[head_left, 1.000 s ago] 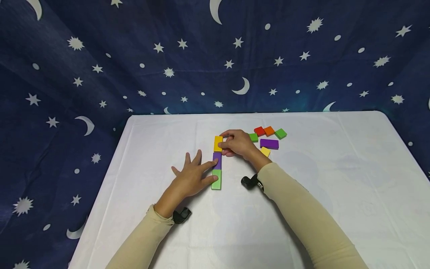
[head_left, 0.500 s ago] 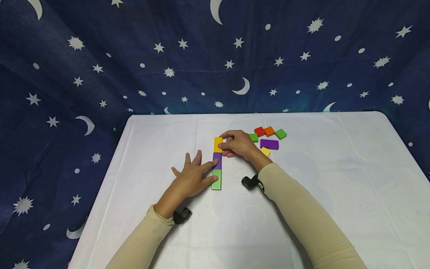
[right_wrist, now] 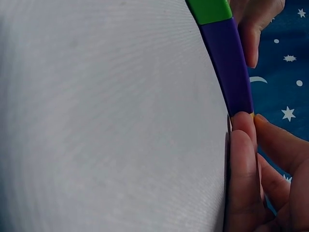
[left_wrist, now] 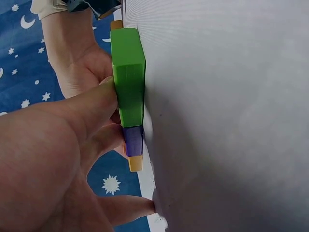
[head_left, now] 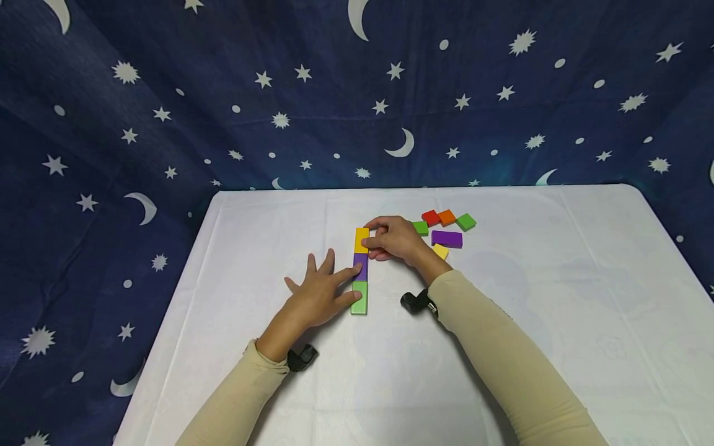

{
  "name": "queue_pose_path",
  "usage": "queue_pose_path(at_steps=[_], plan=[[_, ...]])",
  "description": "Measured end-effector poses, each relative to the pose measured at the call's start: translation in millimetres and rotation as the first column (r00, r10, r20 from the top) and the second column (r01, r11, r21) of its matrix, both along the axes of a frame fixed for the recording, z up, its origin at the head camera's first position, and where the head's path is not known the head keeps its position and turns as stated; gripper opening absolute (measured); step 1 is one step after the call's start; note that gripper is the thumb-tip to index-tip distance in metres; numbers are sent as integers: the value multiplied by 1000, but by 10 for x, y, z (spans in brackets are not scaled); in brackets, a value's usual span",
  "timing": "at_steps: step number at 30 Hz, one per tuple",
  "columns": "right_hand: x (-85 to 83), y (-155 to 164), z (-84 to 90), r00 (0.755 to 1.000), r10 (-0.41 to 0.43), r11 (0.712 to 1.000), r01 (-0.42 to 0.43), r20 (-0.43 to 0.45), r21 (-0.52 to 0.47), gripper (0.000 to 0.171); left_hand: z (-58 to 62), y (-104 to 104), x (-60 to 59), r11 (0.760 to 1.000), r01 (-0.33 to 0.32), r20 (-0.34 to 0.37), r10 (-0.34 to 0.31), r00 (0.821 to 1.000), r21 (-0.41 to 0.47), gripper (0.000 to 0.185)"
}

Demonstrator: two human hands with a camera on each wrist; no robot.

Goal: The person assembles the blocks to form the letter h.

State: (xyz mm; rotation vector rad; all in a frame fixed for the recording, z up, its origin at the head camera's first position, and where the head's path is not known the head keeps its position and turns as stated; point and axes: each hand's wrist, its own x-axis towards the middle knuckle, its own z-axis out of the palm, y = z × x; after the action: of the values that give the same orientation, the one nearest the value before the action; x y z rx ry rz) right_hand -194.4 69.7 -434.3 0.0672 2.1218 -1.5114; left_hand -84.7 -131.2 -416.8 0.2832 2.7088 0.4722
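Taking the purple block (head_left: 361,266) in the middle of the line as our landmark, we begin to its left, where the left hand (head_left: 318,294) lies flat on the white tablecloth (head_left: 558,297) with fingers straight and spread, grasping nothing; its fingertips press sideways against the left edges of the purple block and of the green block (head_left: 359,298) that butts against the landmark's near end. The left wrist view confirms the thumb bearing on the green block's side face and a finger on the purple one beyond it. Against the landmark's far end lies the yellow block (head_left: 362,239), so that the three form one straight row, end to end and touching. The right hand (head_left: 397,238), just right of the landmark's far end, has its fingers curled about the yellow block and pinches it along its right side. We judge these pieces to be light, rigid, smooth-faced slabs, probably painted wood or plastic, which slide readily on cloth; they are best taken by the two long side faces between thumb and finger, while a neighbour is steadied from the opposite side. Well to the right of the landmark lie loose pieces: a small green block (head_left: 421,228), a red block (head_left: 431,217), an orange block (head_left: 447,217), another green block (head_left: 466,221), a long purple block (head_left: 447,238) and a small yellow block (head_left: 440,251).
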Motion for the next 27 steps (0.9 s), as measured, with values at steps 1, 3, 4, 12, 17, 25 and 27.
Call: queue_pose_path(at_steps=[1,3,4,12,17,25,27], plan=[[0,1,-1,1000,2,1000,-2,1,0,43,-3,-1,1,1000,0,2,0,1000,0,61],[0,2,-3,1000,6,1000,-6,3,-1,43,-8,-4,1,1000,0,6,0,1000,-2,61],[0,2,-3,1000,6,1000,-5,4,-2,44,-11,-6,1,1000,1,7,-1,1000,-3,61],[-6,-2,-22,1000,5,1000,-5,4,-3,43,-21,-5,2,1000,5,4,-5,1000,-10,60],[-10,-5,-30,1000,9,1000,-9,-3,-4,43,-30,-5,-6,1000,4,5,-4,1000,-14,61],[-23,7,-19,1000,20,1000,-20,4,3,44,-22,1,-15,1000,4,7,-4,1000,-21,61],[-29,7,-20,1000,21,1000,-21,7,2,44,-25,2,-18,1000,7,5,-7,1000,-24,61]])
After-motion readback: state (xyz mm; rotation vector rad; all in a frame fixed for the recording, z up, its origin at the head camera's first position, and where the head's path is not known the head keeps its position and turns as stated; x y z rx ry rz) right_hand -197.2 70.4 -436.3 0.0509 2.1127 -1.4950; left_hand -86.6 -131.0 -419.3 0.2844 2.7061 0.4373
